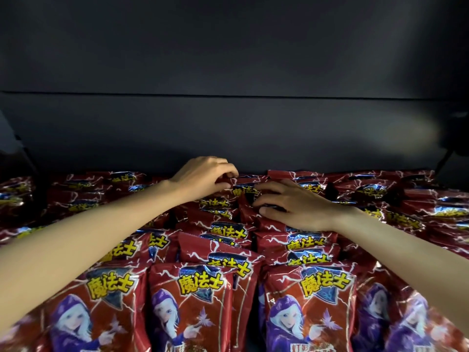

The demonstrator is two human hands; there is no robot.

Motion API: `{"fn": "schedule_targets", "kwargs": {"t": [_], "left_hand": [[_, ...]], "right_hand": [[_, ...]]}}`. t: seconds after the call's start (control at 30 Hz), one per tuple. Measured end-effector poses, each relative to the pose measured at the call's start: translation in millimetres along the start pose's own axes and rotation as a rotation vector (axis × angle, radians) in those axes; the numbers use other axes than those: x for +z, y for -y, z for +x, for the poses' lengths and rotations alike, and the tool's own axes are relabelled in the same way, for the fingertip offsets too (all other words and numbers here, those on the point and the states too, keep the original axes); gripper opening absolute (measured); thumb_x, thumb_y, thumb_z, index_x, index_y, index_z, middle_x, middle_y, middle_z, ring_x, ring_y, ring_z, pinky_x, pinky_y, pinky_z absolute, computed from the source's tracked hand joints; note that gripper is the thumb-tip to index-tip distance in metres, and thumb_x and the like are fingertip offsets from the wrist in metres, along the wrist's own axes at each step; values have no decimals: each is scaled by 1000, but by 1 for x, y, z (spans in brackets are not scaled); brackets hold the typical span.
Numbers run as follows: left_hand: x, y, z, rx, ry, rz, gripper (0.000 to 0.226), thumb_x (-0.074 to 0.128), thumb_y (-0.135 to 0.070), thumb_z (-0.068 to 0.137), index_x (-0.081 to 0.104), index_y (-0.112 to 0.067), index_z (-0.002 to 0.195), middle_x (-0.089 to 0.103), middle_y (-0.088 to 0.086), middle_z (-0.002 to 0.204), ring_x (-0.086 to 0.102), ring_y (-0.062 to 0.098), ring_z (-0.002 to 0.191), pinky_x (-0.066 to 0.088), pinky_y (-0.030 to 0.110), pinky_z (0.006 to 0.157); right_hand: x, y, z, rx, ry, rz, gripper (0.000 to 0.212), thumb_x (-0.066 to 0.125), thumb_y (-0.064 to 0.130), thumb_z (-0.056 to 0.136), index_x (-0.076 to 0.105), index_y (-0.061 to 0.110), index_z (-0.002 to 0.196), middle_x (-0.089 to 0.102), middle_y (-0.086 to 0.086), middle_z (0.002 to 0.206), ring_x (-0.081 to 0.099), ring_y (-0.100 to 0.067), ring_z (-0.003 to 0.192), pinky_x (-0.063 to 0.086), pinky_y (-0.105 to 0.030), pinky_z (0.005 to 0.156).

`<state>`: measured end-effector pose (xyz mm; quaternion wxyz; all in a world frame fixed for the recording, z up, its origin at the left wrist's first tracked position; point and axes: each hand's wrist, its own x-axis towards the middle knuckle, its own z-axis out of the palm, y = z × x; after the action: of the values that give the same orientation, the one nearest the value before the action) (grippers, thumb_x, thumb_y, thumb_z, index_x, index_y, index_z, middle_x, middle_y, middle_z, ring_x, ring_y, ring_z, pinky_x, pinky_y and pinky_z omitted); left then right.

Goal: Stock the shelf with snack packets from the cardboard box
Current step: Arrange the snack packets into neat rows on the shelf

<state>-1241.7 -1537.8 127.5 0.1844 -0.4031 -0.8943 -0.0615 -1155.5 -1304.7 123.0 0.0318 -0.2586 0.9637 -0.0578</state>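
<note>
Several rows of red snack packets with yellow lettering and a purple-hooded figure fill the shelf from front to back. Both my arms reach over them to the back row. My left hand has its fingers curled round the top edge of a rear packet. My right hand lies beside it, its fingers bent onto the same packet and the ones next to it. The cardboard box is out of view.
A dark back wall closes the shelf right behind the last row. The underside of the shelf above spans the top of the view. Dark brackets stand at the far right and far left.
</note>
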Motion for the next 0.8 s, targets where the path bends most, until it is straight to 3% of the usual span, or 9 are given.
{"fn": "schedule_targets", "kwargs": {"t": [0.1, 0.3, 0.4, 0.47, 0.6, 0.7, 0.8], "left_hand": [[0, 0, 2, -12, 28, 49, 27, 65, -31, 88, 64, -24, 114, 64, -8, 109, 60, 10, 87, 44, 24, 73], [-15, 10, -6, -17, 26, -39, 23, 68, -30, 86, 66, -26, 109, 65, -12, 105, 60, 4, 78, 51, 27, 71], [-30, 27, -25, -59, 5, -97, 18, 69, -24, 85, 68, -27, 103, 66, -15, 96, 60, 0, 76, 53, 27, 69], [-37, 39, -39, -79, 77, -104, 17, 70, -24, 84, 69, -26, 101, 66, -16, 94, 60, -1, 78, 53, 29, 72], [-39, 54, -65, -112, 197, 39, 26, 66, -34, 87, 65, -30, 112, 63, -14, 108, 58, 5, 99, 50, 31, 86], [-43, 68, -77, -170, 256, 67, 31, 58, -38, 91, 59, -30, 121, 58, -13, 120, 56, 7, 107, 46, 31, 92], [-49, 85, -86, -239, 297, 3, 26, 54, -28, 95, 61, -29, 120, 57, -10, 122, 59, 4, 99, 48, 32, 91]], "right_hand": [[-1, 1, -1, -1, -17, -67, 41, 28, 54, 96, 46, 44, 132, 23, 16, 152, 15, -13, 135, 13, -29, 112], [-5, 2, -3, -18, 1, -139, 66, 12, 70, 83, 40, 45, 137, 18, 16, 155, -1, -9, 142, -1, -34, 114], [-6, 3, -1, -23, 10, -159, 67, 11, 70, 82, 40, 43, 137, 21, 14, 153, 5, -9, 141, 2, -32, 115], [-7, 5, 3, -33, -53, -184, 67, 11, 69, 84, 46, 39, 133, 34, 13, 146, 18, -11, 137, 11, -30, 113], [-4, 14, 22, -67, -253, -193, 63, 18, 62, 88, 57, 27, 124, 55, 5, 126, 44, -18, 122, 33, -32, 102], [-3, 27, 42, -107, -244, -230, 63, 21, 59, 89, 53, 25, 131, 52, 2, 132, 42, -18, 125, 33, -33, 103], [0, 43, 57, -128, -154, -247, 84, 8, 74, 81, 41, 27, 142, 38, 5, 146, 28, -15, 135, 23, -31, 109]]}}
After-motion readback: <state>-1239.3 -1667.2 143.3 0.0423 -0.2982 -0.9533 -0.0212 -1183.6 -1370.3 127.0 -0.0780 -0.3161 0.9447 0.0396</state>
